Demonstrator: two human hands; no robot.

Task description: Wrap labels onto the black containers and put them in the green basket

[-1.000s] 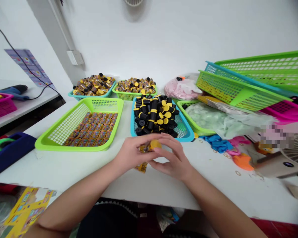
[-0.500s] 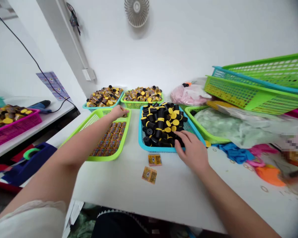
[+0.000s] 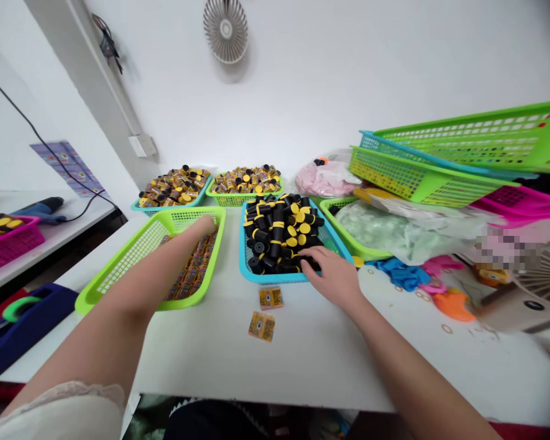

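My left hand (image 3: 198,227) reaches over a lime-green mesh basket (image 3: 119,256), its fingertips among rows of small labelled yellow packets (image 3: 187,284). Whether it grips one is hidden. My right hand (image 3: 330,275) rests with its fingers on a heap of black tubes with yellow caps (image 3: 275,235), which fills a blue mesh basket (image 3: 252,275). Two loose yellow packets lie on the white table (image 3: 302,360) in front of that basket, one (image 3: 271,298) nearer it and the other (image 3: 261,326) nearer me.
Two baskets of capped, labelled tubes (image 3: 174,188) (image 3: 246,181) stand at the back. Stacked green and blue baskets (image 3: 440,153) and a pale green plastic bag (image 3: 403,229) crowd the right, with blue gloves (image 3: 403,275) in front. A pink basket (image 3: 9,250) sits on a side table.
My hands, together over a capped tube and packet a second ago, have parted. The left has gone to the green basket, the right to the black tubes, and two packets lie on the table.
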